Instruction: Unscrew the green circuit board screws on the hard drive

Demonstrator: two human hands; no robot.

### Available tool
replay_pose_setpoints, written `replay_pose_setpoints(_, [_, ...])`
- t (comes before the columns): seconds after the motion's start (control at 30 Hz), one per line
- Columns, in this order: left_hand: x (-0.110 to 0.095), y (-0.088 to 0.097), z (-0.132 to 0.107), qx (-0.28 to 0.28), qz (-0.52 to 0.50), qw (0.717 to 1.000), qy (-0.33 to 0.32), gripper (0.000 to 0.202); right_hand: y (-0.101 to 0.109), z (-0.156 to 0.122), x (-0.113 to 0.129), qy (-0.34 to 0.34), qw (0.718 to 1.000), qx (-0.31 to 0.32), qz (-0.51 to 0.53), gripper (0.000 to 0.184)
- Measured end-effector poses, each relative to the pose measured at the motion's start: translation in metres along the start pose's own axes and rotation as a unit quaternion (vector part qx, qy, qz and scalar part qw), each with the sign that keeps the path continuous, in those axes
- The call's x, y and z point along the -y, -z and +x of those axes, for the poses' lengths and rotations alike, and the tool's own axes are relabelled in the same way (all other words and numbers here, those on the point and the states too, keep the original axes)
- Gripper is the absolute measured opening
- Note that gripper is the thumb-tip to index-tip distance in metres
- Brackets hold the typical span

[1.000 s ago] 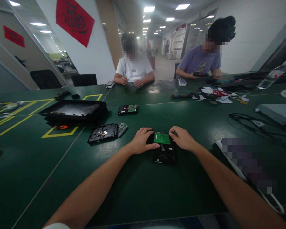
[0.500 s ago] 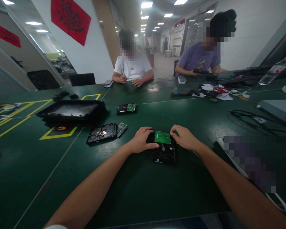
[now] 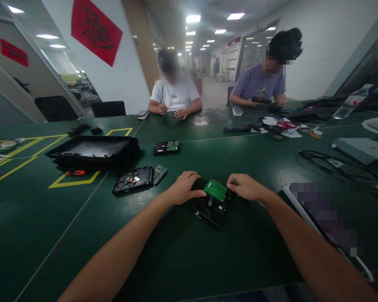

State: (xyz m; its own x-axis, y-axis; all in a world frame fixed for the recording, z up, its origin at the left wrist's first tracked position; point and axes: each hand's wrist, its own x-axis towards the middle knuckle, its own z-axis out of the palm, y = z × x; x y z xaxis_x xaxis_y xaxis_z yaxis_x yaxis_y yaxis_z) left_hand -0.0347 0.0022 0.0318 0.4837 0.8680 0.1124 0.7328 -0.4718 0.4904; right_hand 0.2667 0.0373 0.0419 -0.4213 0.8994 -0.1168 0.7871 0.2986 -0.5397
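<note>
A black hard drive [image 3: 209, 210] with a green circuit board [image 3: 216, 190] on its upper face lies on the table, turned at an angle. At its left side is my left hand [image 3: 183, 188], thumb and fingers spread, the thumb tip touching the drive by the board. My right hand [image 3: 246, 187] is closed in a pinch at the drive's right side, around a thin tool [image 3: 234, 182] with a yellow-green end. Most of that tool is hidden by the fingers, so its kind is unclear.
To the left lie another hard drive [image 3: 134, 180], a loose circuit board [image 3: 160, 174] and a black tray [image 3: 94, 147]. A third drive [image 3: 166, 147] lies farther back. Cables [image 3: 327, 158], a grey metal box [image 3: 363, 150] and a bottle [image 3: 351, 102] stand right. Two people sit opposite.
The hard drive has turned clockwise on the table, its near end swinging left. Both hands stay beside it, and the view has shifted slightly.
</note>
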Motion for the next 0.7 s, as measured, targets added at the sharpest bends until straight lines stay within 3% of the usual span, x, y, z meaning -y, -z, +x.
replay_pose_setpoints(0.1, [-0.026,-0.002,-0.005,-0.021,0.038,0.999,0.006,0.066,0.002,-0.001,-0.001,-0.028,0.999,0.02,0.042,0.01])
replay_pose_setpoints(0.2, [-0.064,-0.017,-0.017,-0.085,0.052,0.995,0.031,0.066,0.001,0.0,-0.001,-0.044,0.997,0.017,0.066,0.011])
replay_pose_setpoints(0.33, [-0.101,-0.044,-0.034,-0.142,0.052,0.985,0.081,0.109,-0.001,0.001,0.0,-0.041,0.997,-0.002,0.072,0.014])
replay_pose_setpoints(0.4, [-0.11,-0.05,-0.038,-0.137,0.056,0.985,0.094,0.118,-0.001,0.001,0.0,-0.04,0.997,-0.012,0.072,0.016])
replay_pose_setpoints(0.53, [-0.116,-0.045,-0.037,-0.067,0.123,0.983,0.121,0.101,-0.002,0.0,0.0,-0.041,0.996,-0.033,0.073,0.016])
replay_pose_setpoints(0.7, [-0.104,-0.028,-0.031,0.007,0.134,0.985,0.112,0.104,-0.002,0.0,-0.003,-0.04,0.995,-0.05,0.078,0.016])
